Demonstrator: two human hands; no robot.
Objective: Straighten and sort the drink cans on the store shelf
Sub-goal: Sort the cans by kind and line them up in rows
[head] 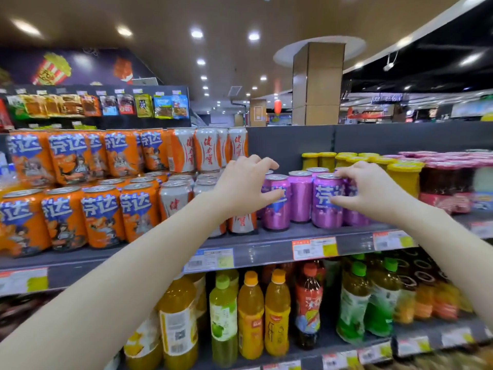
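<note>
Purple drink cans stand in a group on the grey shelf (266, 244). My left hand (245, 185) curls round the leftmost purple can (277, 209), thumb across its label. My right hand (373, 190) grips a purple can at the group's right (326, 206), fingers over its top and thumb on its front. A plain-faced purple can (301, 198) stands between them. Left of these are white-and-orange cans (241, 222), partly hidden by my left arm, and stacked orange cans (101, 214).
Yellow-lidded jars (402, 177) and red-lidded jars (442, 182) stand to the right on the same shelf. Bottles of juice and tea (250, 313) fill the shelf below. Price tags (314, 248) line the shelf edge. Snack bags (144, 105) hang behind.
</note>
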